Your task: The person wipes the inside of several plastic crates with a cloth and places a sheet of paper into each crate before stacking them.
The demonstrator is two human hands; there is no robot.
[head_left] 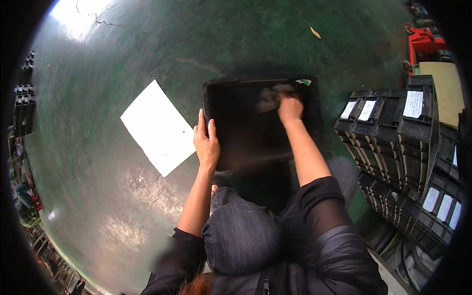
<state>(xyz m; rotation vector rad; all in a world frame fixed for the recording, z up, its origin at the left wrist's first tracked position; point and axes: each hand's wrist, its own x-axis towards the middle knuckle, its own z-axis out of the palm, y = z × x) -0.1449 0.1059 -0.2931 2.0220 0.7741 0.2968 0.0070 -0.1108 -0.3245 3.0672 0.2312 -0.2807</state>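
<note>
A black plastic crate (pixel 246 79) lies in front of me on the green floor, its dark inside facing up. My left hand (pixel 207 143) grips its left rim, with the thumb to the inner side and the fingers along the outside. Inside the crate, near the far right corner, my right hand (pixel 290 107) is closed on a crumpled grey cloth (pixel 268 100), blurred by motion. The cloth lies against the crate's inner surface. A small green and white label (pixel 304 82) sits on the far right rim. Left of the crate, a white sheet (pixel 158 129) rests on the floor.
Stacked black crates (pixel 373 115) with white labels stand close on my right. Behind them are a pale yellow panel (pixel 441 91) and a red wheeled frame (pixel 424 42). A small yellow scrap (pixel 315 33) lies on the cracked floor. More dark crates (pixel 23 110) line the far left.
</note>
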